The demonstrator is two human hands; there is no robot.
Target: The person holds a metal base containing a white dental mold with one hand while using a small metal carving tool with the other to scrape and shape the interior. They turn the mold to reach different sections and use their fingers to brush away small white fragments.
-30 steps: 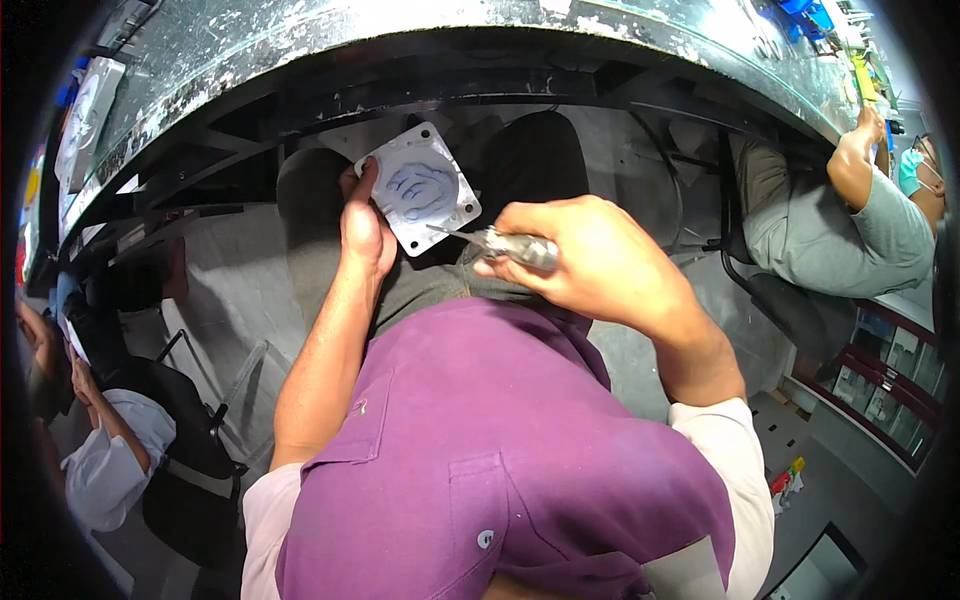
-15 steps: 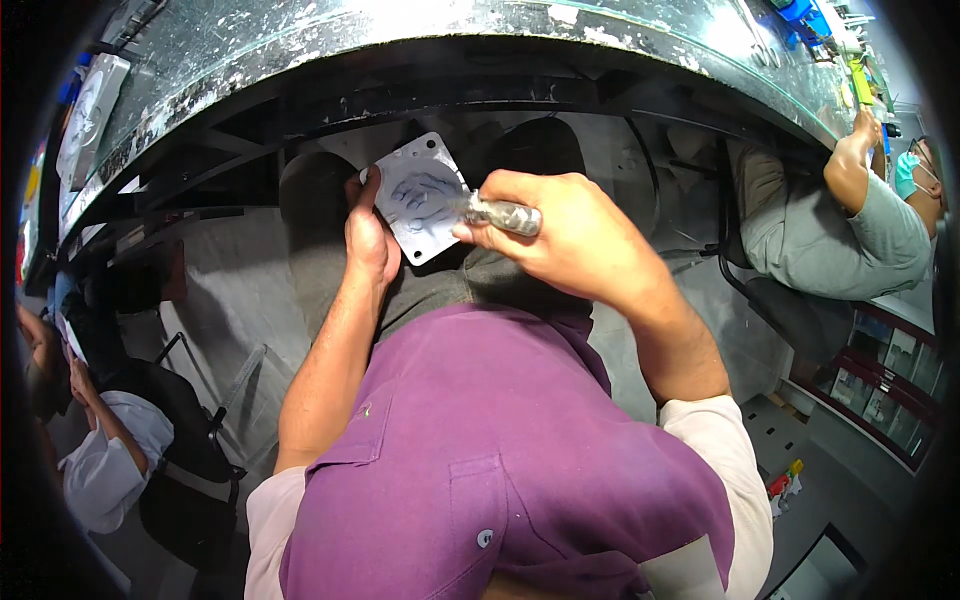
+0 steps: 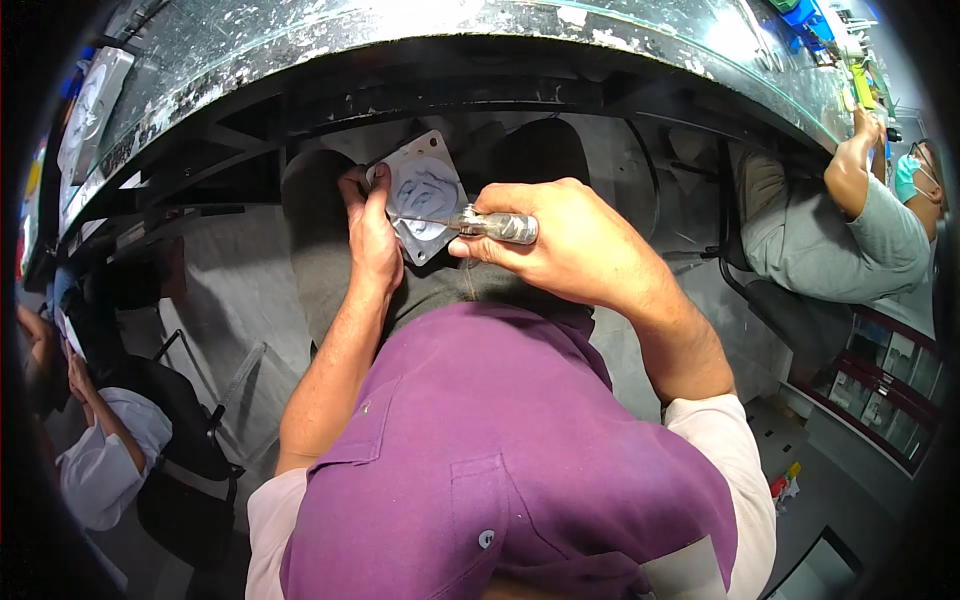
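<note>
A pale square plate (image 3: 422,183) with corner holes and a bluish-grey design in its round middle is over my lap. My left hand (image 3: 374,225) grips its left edge, thumb along the side. My right hand (image 3: 560,240) is closed on a thin-bladed tool (image 3: 505,226) with a mottled, translucent handle; the blade reaches leftward across the lower part of the plate toward my left thumb. Whether the blade touches the plate I cannot tell.
A worn dark workbench (image 3: 430,20) spans the top, with blue items (image 3: 805,18) at right. A masked person (image 3: 840,230) sits at right; another in white (image 3: 110,450) at left, near a chair. A glass-fronted cabinet (image 3: 880,390) is lower right.
My right hand and tool have moved up and left onto the plate, the blade now lying further across it. The plate is slightly more tilted in my left hand.
</note>
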